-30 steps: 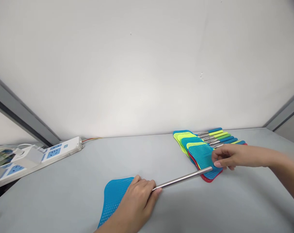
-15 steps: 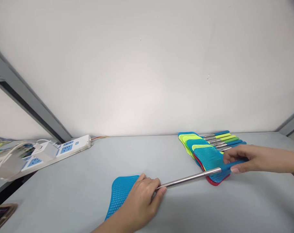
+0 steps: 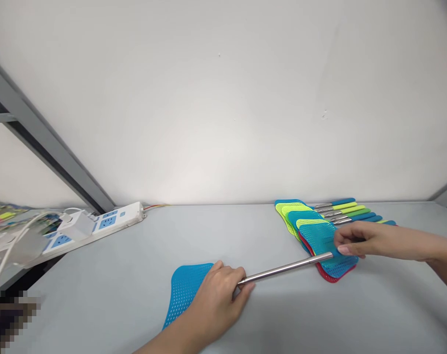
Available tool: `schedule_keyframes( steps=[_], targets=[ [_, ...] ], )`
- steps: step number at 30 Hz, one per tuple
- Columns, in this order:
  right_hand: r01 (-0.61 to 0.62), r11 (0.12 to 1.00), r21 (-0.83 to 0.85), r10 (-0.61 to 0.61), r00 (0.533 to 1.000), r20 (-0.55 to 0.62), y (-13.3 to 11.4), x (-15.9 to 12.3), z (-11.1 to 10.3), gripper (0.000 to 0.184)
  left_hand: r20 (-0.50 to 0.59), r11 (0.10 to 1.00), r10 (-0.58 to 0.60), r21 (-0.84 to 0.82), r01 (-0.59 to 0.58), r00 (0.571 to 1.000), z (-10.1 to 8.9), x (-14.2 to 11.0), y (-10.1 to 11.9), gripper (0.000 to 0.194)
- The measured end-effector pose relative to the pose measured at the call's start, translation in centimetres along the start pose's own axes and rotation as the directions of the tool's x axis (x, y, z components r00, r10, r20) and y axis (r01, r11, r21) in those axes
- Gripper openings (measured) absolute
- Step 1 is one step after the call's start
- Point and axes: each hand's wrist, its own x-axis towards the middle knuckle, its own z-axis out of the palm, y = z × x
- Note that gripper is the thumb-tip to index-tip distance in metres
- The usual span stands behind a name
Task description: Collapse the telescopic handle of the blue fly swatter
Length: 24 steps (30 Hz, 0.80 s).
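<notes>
A fly swatter with a blue perforated head [image 3: 186, 287], a thin metal rod [image 3: 282, 271] and a blue handle lies slantwise before me. My left hand [image 3: 223, 295] is closed around the rod where it meets the head, and its wrist and forearm cover part of that head. At the other end my right hand [image 3: 359, 241] pinches the blue handle close to the metal, hiding most of it. Below the right hand is a fanned pile of swatters with blue, yellow-green and red heads [image 3: 319, 241], their coloured handles [image 3: 356, 211] pointing right.
A white power strip [image 3: 124, 220] with a plugged-in white adapter [image 3: 76, 225] and cables lies along the left table edge. Behind the grey table [image 3: 223, 231] rises a pale wall [image 3: 223, 108]. A grey metal post [image 3: 50, 132] stands at left.
My right hand has moved left along the handle, nearer the metal rod. My left hand keeps its grip. The view has shifted slightly, and the pile appears farther right.
</notes>
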Motion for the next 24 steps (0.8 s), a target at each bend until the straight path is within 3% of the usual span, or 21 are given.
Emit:
schedule_keyframes(
  steps=[6,12,17,21,24],
  targets=[
    [-0.012,1.0,0.008,0.012,1.0,-0.016,-0.1,0.0,-0.1,0.031,0.021,0.994,-0.052,-0.094,0.054,0.998,-0.4,0.0,0.2,0.028],
    [-0.084,0.994,0.066,0.093,0.984,-0.151,-0.8,-0.5,-0.1,0.035,0.011,0.964,-0.066,-0.258,0.067,0.998,-1.3,0.4,0.3,0.022],
    [-0.138,0.989,0.046,0.145,0.931,-0.336,-1.1,0.3,-0.3,0.044,-0.047,0.941,-0.009,-0.337,-0.007,0.999,-1.9,0.9,-0.6,0.012],
    [-0.13,0.978,0.165,0.187,0.897,-0.4,-1.1,0.7,-0.6,0.045,-0.058,0.962,0.015,-0.27,-0.03,0.998,-1.8,0.9,-1.6,0.016],
    [-0.156,0.963,0.218,0.241,0.862,-0.447,-1.0,0.7,-0.7,0.046,-0.038,0.973,0.028,-0.228,-0.036,0.999,-2.0,1.0,-1.8,0.008]
  ],
)
